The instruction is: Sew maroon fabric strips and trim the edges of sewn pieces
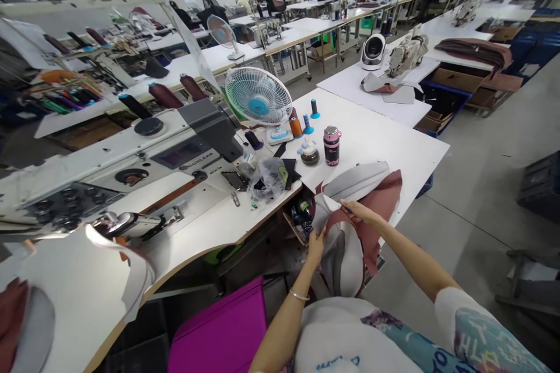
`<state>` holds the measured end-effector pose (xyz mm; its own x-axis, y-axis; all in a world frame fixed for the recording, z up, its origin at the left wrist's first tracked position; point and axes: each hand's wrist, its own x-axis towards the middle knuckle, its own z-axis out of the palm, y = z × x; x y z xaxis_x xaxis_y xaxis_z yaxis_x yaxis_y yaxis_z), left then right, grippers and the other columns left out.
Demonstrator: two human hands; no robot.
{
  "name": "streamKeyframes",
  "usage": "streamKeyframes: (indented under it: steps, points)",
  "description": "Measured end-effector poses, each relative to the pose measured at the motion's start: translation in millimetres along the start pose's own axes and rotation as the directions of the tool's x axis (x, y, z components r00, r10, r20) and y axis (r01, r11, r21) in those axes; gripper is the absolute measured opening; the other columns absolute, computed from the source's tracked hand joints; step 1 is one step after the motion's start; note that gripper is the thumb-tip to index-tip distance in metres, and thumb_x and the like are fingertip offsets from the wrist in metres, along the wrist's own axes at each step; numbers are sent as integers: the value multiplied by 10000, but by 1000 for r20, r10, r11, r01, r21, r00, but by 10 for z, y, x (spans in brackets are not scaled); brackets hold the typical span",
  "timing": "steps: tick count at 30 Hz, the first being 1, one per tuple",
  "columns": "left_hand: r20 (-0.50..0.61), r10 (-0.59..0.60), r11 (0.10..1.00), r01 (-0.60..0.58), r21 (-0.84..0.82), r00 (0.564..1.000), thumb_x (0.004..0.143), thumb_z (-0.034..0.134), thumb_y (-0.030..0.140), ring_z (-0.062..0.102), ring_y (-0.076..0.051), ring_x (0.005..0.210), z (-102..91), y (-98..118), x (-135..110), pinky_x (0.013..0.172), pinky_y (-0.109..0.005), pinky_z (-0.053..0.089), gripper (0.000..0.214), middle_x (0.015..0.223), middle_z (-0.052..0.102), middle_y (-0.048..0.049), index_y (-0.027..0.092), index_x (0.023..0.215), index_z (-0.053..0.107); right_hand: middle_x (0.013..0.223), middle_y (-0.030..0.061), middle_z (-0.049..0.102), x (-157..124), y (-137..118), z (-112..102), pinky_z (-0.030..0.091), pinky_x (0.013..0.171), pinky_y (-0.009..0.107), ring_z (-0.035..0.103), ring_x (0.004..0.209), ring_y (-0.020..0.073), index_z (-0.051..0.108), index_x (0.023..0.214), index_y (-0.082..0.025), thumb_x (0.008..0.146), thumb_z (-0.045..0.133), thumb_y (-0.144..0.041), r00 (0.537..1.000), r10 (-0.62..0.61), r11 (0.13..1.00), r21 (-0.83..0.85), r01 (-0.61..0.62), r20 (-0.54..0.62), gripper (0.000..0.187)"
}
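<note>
My left hand [317, 245] is closed on the lower edge of a sewn fabric piece [345, 256], grey on its backing side and reddish brown on its face. My right hand [359, 211] pinches the same piece higher up, near a pale grey flap [322, 210]. Something small and dark blue shows at the right fingers, too small to name. Part of the piece rests on the white table [411, 145], and part hangs over its edge towards my lap. Another grey panel [359, 179] of it lies spread behind my hands.
To the left stands a sewing machine [184, 157] with fabric under its head. A fan [259, 99], thread spools [296, 127], a pink and black bottle [331, 145], a small jar [310, 154] and a plastic bag [268, 179] stand beyond. A magenta chair [223, 329] is below.
</note>
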<state>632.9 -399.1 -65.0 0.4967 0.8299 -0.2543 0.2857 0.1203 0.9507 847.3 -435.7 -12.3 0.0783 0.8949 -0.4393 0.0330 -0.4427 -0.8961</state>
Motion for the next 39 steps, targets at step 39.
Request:
streamKeyframes:
  steps: [39]
  points:
    - [-18,387,889,-368,274,922,825,559,256,571,-260,1123,-1685,1909,-1271,1045,-404,384,535,1186,635,-127,144,1341,470,572,-21,445,-1225,-1000,1785,280,549,257,498,540,213,339,781,-251,937,257,-623,797,-493,774,-595,218,-349,412]
